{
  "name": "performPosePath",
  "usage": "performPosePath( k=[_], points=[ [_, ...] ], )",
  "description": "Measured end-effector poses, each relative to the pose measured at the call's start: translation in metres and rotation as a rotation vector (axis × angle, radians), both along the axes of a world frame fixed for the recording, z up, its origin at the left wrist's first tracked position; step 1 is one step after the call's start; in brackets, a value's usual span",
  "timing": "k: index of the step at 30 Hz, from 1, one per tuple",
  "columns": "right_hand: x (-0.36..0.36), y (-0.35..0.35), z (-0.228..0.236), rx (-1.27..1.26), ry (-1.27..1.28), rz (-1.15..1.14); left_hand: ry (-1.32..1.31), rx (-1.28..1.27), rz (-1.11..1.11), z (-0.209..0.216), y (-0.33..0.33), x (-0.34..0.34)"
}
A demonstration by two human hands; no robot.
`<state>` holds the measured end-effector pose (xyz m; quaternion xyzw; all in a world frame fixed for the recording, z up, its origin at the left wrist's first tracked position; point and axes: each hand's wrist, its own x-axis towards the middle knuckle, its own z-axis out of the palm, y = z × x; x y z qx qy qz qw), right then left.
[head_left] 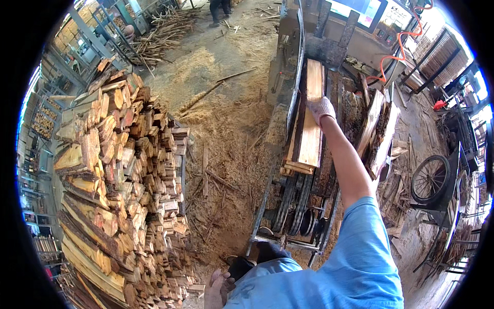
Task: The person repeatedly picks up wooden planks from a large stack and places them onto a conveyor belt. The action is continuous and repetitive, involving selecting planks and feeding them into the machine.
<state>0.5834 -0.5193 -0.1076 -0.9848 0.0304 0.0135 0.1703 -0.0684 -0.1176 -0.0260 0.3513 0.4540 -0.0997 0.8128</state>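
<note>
My right hand (pixel 321 109), in a pale knit glove, is closed on the right edge of a long sawn wooden plank (pixel 310 136). The plank tops a small stack of boards, whose ends (pixel 297 168) show at the near side. This stack lies lengthwise on the metal chain conveyor (pixel 293 203) of a machine. Low in the picture, beside my body, hangs my left hand (pixel 220 286). Its fingers are loosely bent and a little apart, with nothing visible in them.
Left of me rises a big pile of split wood (pixel 139 170). Rough bark-edged slabs (pixel 378 131) lie right of the conveyor. Beyond it are a machine screen (pixel 360 11) and a coiled orange hose (pixel 400 44). A wheeled cart (pixel 431 177) stands right. Sawdust (pixel 226 134) covers the floor; another person (pixel 220 9) stands far off.
</note>
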Motion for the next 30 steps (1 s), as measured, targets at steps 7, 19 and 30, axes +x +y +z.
performPosePath(
  k=[7, 19, 30],
  points=[
    [-0.033, 0.054, 0.068, 0.355, 0.169, -0.273, -0.041, -0.009, 0.150, 0.005, 0.001, -0.027],
    [-0.083, 0.083, 0.086, 0.248, 0.005, -0.200, 0.104, 0.086, 0.030, 0.022, 0.002, -0.015],
    [-0.077, 0.086, 0.100, 0.195, 0.077, -0.149, 0.024, 0.115, 0.087, 0.021, 0.002, -0.014]
  ],
)
